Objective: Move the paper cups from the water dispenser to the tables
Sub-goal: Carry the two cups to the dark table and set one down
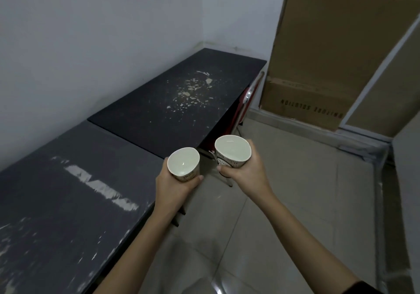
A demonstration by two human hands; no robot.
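Observation:
I hold two white paper cups with dark printed lettering, one in each hand. My left hand (173, 185) grips the left cup (183, 164) from below, right over the front edge of the near grey table (68, 198). My right hand (246, 171) grips the right cup (233, 151) out over the tiled floor, just off the near corner of the far black table (159, 116). Both cups stand upright with their mouths open toward me, and each seems to hold clear liquid. The water dispenser is out of sight.
The two tables stand end to end along the white wall at left. Pale flakes of debris (193, 89) litter the far table. A red chair (245, 102) is tucked at its right side. Large cardboard boxes (318, 66) lean in the right corner. Tiled floor (284, 191) lies at right.

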